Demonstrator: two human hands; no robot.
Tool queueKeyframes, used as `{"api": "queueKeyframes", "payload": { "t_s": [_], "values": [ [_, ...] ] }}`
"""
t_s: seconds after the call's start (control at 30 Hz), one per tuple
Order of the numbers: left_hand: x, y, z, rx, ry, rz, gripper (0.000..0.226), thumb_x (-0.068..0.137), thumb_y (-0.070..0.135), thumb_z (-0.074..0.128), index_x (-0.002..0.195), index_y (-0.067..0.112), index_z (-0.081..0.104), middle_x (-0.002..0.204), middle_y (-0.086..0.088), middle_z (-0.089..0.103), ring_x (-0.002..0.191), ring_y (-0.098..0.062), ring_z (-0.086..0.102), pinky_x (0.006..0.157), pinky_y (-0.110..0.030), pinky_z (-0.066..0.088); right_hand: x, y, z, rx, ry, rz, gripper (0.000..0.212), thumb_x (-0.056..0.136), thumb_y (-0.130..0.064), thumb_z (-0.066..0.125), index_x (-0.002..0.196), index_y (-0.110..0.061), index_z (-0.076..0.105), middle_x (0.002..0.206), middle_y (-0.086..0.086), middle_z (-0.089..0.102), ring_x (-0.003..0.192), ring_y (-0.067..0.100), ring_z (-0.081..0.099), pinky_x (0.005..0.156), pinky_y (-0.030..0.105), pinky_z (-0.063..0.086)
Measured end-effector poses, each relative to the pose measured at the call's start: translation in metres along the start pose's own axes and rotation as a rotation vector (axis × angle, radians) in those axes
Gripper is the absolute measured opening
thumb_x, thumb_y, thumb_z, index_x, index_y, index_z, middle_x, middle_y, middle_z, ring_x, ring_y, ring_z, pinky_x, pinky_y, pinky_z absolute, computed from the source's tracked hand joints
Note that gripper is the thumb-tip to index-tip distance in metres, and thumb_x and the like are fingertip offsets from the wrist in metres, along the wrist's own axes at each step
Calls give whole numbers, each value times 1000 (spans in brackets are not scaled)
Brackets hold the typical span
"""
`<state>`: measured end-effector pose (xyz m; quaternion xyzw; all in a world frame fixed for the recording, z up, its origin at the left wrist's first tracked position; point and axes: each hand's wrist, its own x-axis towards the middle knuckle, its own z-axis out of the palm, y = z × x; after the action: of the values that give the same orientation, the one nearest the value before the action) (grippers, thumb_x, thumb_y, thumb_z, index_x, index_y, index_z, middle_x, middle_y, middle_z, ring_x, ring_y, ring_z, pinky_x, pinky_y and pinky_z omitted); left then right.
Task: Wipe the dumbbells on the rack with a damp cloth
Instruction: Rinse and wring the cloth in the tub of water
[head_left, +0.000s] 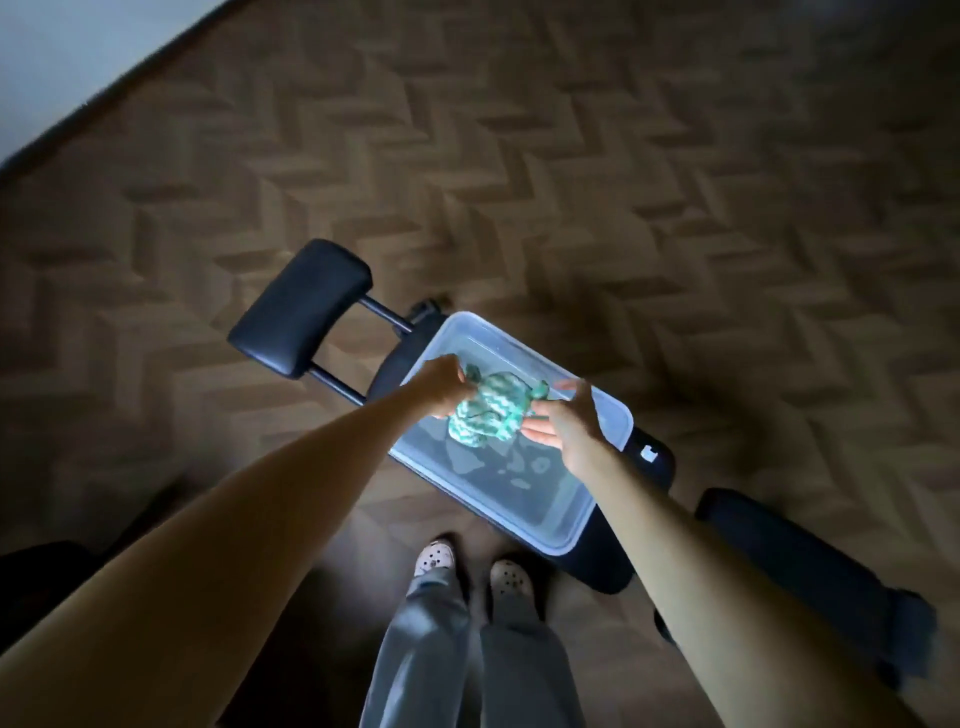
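Note:
A crumpled green-and-white patterned cloth (488, 413) hangs between my hands over a clear plastic tub (608, 415). My left hand (444, 387) grips the cloth's left end. My right hand (563, 421) pinches its right corner, the other fingers spread. Shallow water patches show on the tub's bottom. No dumbbells or rack are in view.
The tub sits on a black padded weight bench (639, 551). A black padded roller (304, 306) juts out at the bench's far-left end. My feet in pale clogs (467, 564) stand close to the bench on herringbone wood floor (571, 156). A wall edge (62, 67) runs top left.

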<state>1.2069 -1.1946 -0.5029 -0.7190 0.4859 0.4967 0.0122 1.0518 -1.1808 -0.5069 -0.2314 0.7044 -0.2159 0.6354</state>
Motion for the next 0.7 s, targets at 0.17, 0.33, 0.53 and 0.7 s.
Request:
{"api": "queueKeyframes", "payload": {
  "t_s": [0.17, 0.33, 0.53, 0.7],
  "values": [
    [53, -20, 43, -105, 151, -28, 28, 87, 3, 48, 114, 2, 55, 120, -16, 59, 114, -32, 53, 88, -32, 43, 60, 32, -1, -96, -21, 41, 28, 92, 13, 39, 105, -9, 50, 114, 28, 57, 88, 35, 63, 77, 33, 51],
    [83, -37, 91, -60, -73, 72, 42, 82, 9, 64, 122, 2, 54, 124, -15, 59, 117, -27, 54, 89, -26, 42, 107, 61, -12, -337, -27, 1, 15, 84, 8, 55, 92, -2, 64, 87, 16, 58, 86, 26, 58, 82, 36, 50],
    [116, -45, 127, 293, -172, 108, 75, 81, 21, 68, 142, 8, 28, 143, -14, 39, 130, -29, 40, 103, -34, 37, 138, 87, -18, -939, -187, -146, 40, 96, -2, 41, 135, -6, 47, 127, 15, 59, 96, 21, 56, 65, 11, 45],
    [132, -38, 126, 469, -101, 89, 32, 91, 3, 47, 122, -1, 54, 130, -18, 52, 123, -32, 49, 98, -36, 43, 139, 88, -27, -1380, -199, -181, 31, 91, 1, 45, 120, 1, 55, 124, 19, 56, 115, 33, 54, 88, 34, 46]
  ]
}}
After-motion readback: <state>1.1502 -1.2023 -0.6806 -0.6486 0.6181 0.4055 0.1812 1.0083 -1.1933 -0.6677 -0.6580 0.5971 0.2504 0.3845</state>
